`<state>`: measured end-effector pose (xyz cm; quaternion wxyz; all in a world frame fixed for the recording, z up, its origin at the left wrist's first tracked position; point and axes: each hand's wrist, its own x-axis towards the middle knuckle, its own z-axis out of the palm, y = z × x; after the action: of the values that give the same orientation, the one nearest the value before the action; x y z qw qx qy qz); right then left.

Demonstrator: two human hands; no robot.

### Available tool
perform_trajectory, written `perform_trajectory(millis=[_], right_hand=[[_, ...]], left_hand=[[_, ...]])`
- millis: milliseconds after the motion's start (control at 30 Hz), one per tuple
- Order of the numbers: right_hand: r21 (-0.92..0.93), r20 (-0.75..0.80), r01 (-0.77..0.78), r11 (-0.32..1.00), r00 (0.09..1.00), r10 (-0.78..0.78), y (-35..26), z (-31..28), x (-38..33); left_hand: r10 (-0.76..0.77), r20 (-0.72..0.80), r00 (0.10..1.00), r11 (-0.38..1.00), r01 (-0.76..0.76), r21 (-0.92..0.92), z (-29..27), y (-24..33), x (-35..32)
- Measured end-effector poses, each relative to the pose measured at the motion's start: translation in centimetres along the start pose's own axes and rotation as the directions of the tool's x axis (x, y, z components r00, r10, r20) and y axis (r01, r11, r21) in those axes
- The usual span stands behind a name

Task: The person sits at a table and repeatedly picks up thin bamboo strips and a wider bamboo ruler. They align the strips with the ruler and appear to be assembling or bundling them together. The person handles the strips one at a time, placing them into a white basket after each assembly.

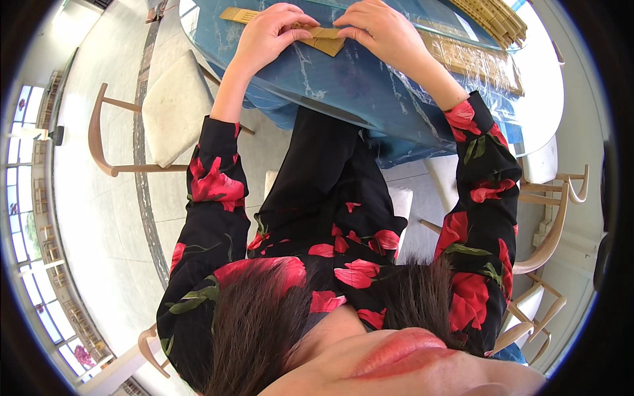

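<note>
Above the near edge of the table I hold a small golden-brown card piece (pixel 325 45) between both hands. A fold line runs across it, and a pointed flap hangs toward me. My left hand (pixel 272 34) pinches its left end between thumb and fingers. At the other end my right hand (pixel 386 34) is closed on the same card, thumb below and fingers curled over the top. Just beyond my left hand shows a flat golden-brown strip (pixel 238 14) with print on it; whether it joins the held card is hidden by the hand.
A blue marbled cloth covers the round table (pixel 290 82) under a clear glass top. At far right lie a stack of golden-brown folded cards (pixel 492 21) and a pack in clear plastic wrap (pixel 470 61). Wooden chairs with pale seats (pixel 177 109) stand on both sides.
</note>
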<state>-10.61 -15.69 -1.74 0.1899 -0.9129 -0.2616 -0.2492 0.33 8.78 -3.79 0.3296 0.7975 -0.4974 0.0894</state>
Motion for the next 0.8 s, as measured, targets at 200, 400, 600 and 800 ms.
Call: perform_trajectory(millis=[200,400,600,800], right_hand=[[0.012,0.026,-0.009,1.0,1.0,0.009,-0.1,-0.2,-0.1],[-0.041,-0.072,0.008,0.999,0.997,-0.011,0.7,1.4,-0.6],[-0.011,-0.143,0.01,1.0,0.99,-0.012,1.1,2.1,-0.6],[0.109,-0.17,-0.07,0.992,0.981,0.088,0.5,1.8,-0.3]], left_hand=[[0.121,-0.08,0.989,0.989,-0.114,0.092,0.3,0.1,0.1],[0.046,-0.119,0.992,0.983,-0.024,0.181,0.7,2.1,-0.3],[0.308,-0.237,0.921,0.917,-0.222,0.33,0.2,2.1,0.1],[0.343,-0.254,0.904,0.914,-0.259,0.311,0.8,2.5,0.3]])
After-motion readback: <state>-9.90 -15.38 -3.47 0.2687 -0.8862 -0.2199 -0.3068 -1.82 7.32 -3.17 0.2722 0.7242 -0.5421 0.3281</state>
